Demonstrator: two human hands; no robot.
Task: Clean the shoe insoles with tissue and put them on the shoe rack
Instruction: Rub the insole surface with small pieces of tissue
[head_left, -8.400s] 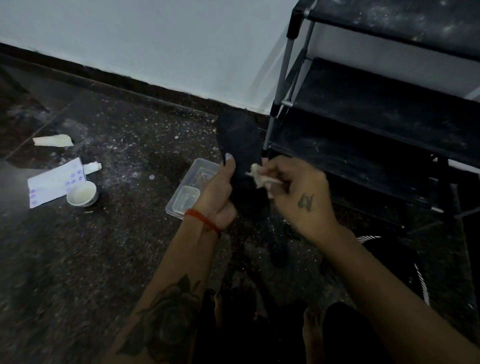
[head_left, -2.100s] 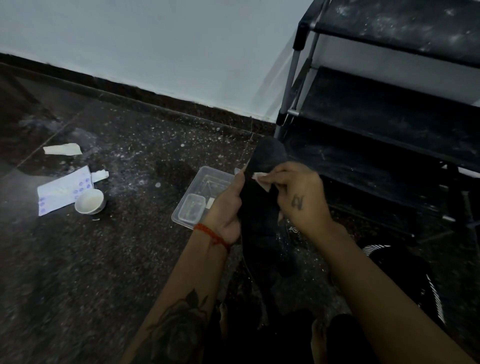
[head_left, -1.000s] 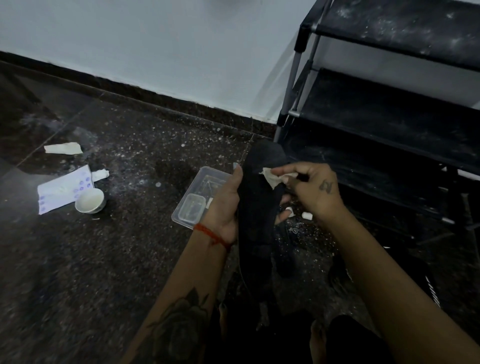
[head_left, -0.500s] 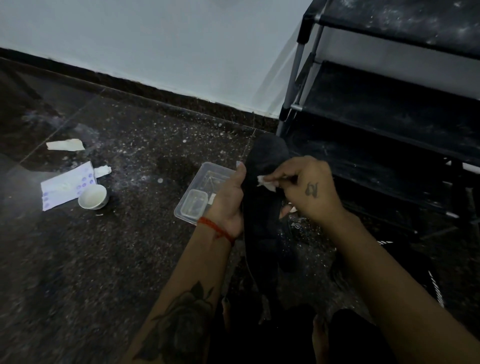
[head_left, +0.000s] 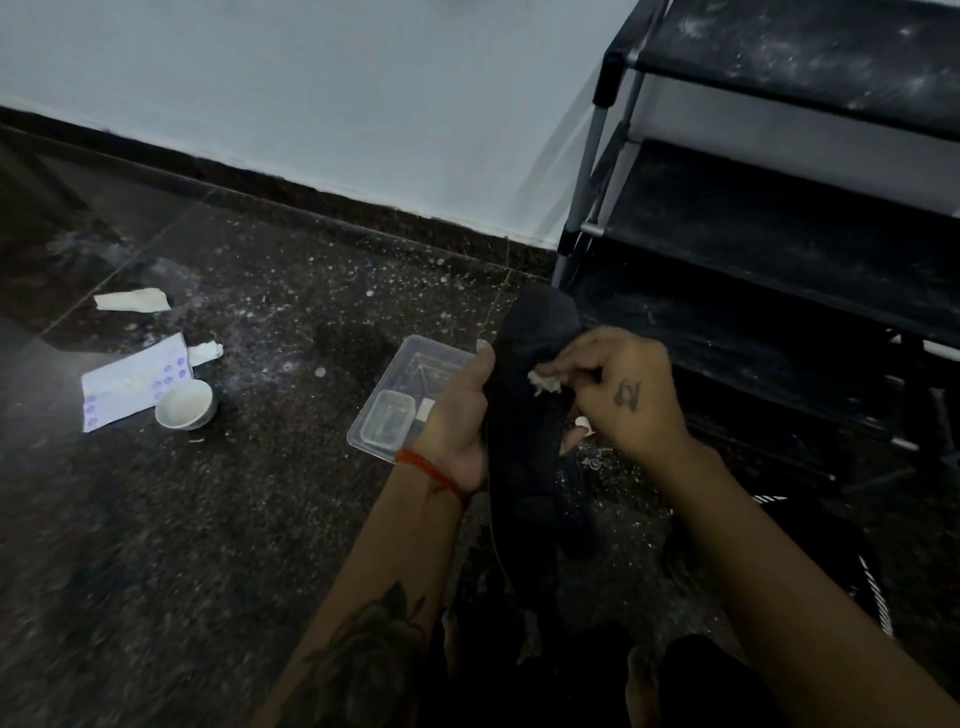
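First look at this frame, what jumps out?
Center frame, the left hand grips a black insole upright while the right hand pinches a white tissue against it. A dusty black shoe rack fills the right side; a clear plastic tray lies on the floor just left of the hands.

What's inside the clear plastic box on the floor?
The clear box holds a smaller clear container and a small white piece. Its right side is hidden behind the left hand holding the insole, so anything there can't be seen.
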